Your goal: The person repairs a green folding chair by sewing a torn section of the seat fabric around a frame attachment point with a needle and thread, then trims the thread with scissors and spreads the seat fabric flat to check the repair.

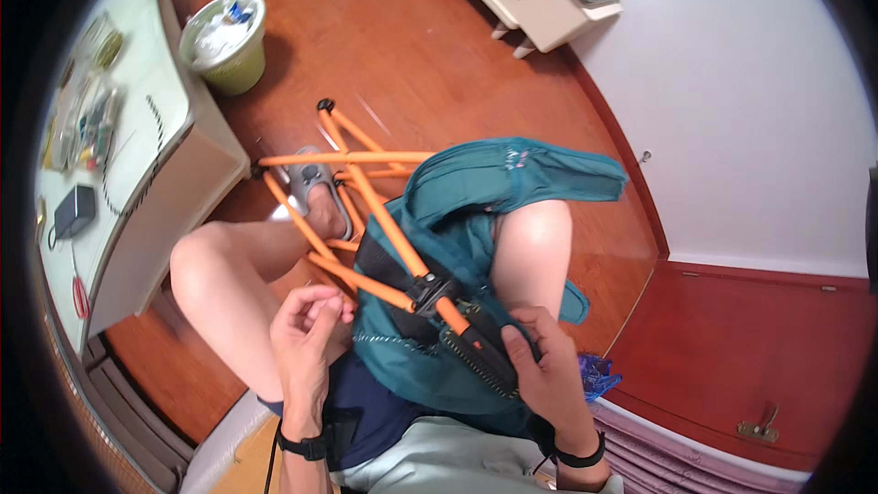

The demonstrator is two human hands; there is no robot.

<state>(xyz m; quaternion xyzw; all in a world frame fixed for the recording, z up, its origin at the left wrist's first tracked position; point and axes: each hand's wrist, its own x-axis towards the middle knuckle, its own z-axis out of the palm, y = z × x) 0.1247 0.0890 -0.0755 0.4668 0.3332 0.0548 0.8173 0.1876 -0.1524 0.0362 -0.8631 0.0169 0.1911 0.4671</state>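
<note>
An orange tubular folding frame [384, 220] with black joints lies across my lap, tangled with teal fabric [430, 366] that has a looped upper flap. My right hand [544, 366] is closed on a black padded part [471, 361] at the lower end of an orange tube, beside the black joint [430, 293]. My left hand [311, 320] is just left of the fabric, fingertips pinched together; whatever is between them is too small or hidden to tell.
On the left, a pale desk [201, 174] holds red scissors [80, 295], a dark box [75, 210] and small items. A green bin [238, 64] stands behind it. A pale cabinet [549, 9] is at the top, a red wooden panel [695, 348] at the right.
</note>
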